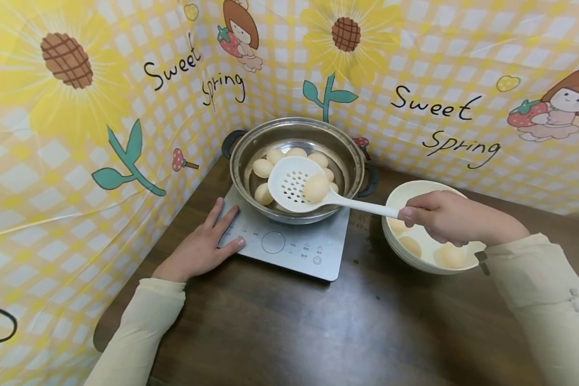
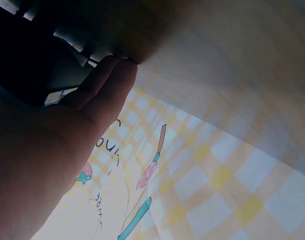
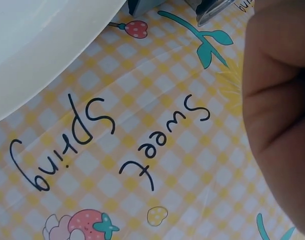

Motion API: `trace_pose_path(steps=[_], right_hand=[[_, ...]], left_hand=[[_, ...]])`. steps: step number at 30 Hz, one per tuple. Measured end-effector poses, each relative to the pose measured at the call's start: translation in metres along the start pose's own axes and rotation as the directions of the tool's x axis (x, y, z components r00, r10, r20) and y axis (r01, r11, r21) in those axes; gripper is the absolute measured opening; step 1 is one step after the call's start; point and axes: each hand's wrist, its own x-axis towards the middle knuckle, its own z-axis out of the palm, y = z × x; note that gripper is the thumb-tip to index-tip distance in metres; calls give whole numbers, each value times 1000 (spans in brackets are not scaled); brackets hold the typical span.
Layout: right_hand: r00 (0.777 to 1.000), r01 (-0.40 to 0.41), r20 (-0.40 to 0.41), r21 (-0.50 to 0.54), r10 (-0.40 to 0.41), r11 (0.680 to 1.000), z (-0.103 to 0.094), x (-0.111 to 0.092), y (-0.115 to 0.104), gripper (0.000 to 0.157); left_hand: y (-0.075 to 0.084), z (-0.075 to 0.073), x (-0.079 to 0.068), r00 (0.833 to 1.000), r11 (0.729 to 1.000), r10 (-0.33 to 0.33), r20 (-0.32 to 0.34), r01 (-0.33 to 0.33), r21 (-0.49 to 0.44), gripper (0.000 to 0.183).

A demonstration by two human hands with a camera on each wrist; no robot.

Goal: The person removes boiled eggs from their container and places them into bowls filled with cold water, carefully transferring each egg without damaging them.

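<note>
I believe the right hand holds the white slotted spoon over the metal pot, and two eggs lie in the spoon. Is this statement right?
Not quite: the head view shows only one egg in the white slotted spoon, not two. The right hand does hold it over the metal pot, as you say.

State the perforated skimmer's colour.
The perforated skimmer is white; it shows best in the head view.

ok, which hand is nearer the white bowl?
Right. The right hand is over the bowl, gripping the slotted spoon; the left hand is farther off, at the cooktop's left edge.
</note>
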Motion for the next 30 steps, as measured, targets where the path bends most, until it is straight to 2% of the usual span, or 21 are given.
trace_pose_path(steps=[7,15,30], right_hand=[[1000,12,-13,15,-12,1000,-1,-11,9,29],[998,25,-56,-23,-26,999,-2,-27,16,30],[994,-15,-105,-23,13,1000,-2,-54,46,34]], left_hand=[[0,0,0,1000,1000,4,-1,-4,-3,86],[-1,0,-1,1000,1000,-2,-2,2,-6,85],[1,-1,0,1000,1000,5,-2,-5,5,84]])
